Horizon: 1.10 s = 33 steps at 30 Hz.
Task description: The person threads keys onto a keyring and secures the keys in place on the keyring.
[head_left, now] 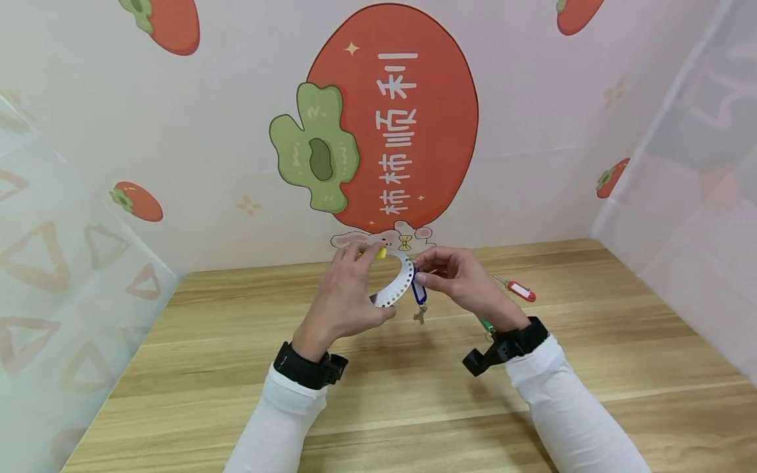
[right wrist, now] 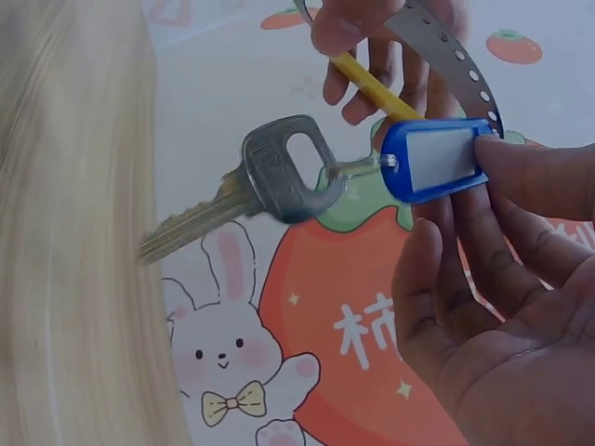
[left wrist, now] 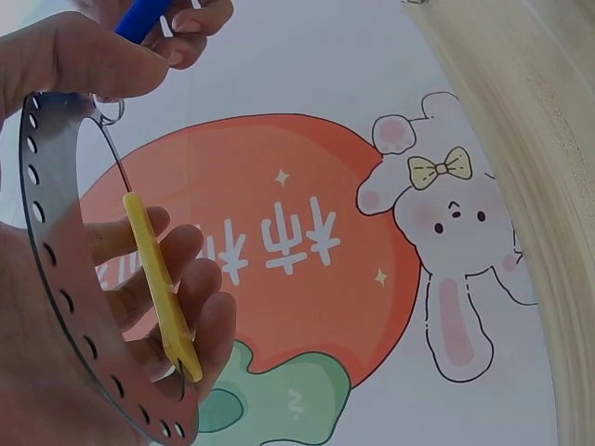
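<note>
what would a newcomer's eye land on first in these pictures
Probably the huge red fruit printed on the back wall, simply for its size. Next, in front of it, the left hand grips a curved metal band with holes, while the right hand holds a blue key tag with a key attached. A red key tag lies on the table beyond the right wrist.
</note>
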Available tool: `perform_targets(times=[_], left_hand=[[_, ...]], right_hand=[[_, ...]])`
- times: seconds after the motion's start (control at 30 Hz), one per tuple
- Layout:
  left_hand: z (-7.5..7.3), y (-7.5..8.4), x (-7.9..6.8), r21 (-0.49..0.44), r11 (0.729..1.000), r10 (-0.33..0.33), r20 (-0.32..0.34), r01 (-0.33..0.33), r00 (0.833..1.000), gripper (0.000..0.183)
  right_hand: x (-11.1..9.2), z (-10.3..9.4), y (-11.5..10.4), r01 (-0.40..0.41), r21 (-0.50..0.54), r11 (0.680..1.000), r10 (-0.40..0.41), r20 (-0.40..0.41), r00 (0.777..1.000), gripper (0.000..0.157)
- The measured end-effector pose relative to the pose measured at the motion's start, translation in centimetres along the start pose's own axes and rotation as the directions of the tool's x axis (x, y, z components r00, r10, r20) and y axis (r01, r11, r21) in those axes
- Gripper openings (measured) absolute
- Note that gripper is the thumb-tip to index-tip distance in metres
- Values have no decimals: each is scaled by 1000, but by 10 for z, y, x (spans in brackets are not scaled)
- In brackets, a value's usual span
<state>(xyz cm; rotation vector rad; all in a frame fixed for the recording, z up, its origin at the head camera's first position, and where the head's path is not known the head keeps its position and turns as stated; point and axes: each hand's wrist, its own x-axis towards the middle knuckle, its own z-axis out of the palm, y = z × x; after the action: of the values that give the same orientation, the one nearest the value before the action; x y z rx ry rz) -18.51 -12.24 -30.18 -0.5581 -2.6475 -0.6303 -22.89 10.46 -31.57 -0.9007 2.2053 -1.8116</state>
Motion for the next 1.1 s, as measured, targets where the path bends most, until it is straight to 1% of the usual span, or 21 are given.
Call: perform_targets(times=[0.17,0.3,0.47,0.6,0.7,0.87,1.1], left_hand=[[0,0,0,7,1000,3,0,-3,1000,93],[0,1,-1,4,1000,8,-2,-8,1000,92],[0,0,-1,-19,1000,12,1,-12,1000,91],[0,1,-1,-32,999,11,13,-11,1000,91],[0,0,0,-36,999,8,15,-8,1000,91],[-1,0,0,-37,999,-3,13,4,1000,92],[-3,-1,-1,-48,999,-9,12,9,1000,92]], right_hand=[[-1,2,-2,-1,-60,998,-1,-32,999,18],[-1,5,-2,16,-90,996,-21,-57,998,16],[1,7,-1,83,-112,990,-91,-69,993,15],[2,8,2,146,-153,977,-159,-77,984,16],[2,8,3,163,-178,970,-183,-101,978,15],[2,7,3,170,-173,970,-196,-145,970,13],[2,6,4,185,-157,970,-207,-137,969,11]])
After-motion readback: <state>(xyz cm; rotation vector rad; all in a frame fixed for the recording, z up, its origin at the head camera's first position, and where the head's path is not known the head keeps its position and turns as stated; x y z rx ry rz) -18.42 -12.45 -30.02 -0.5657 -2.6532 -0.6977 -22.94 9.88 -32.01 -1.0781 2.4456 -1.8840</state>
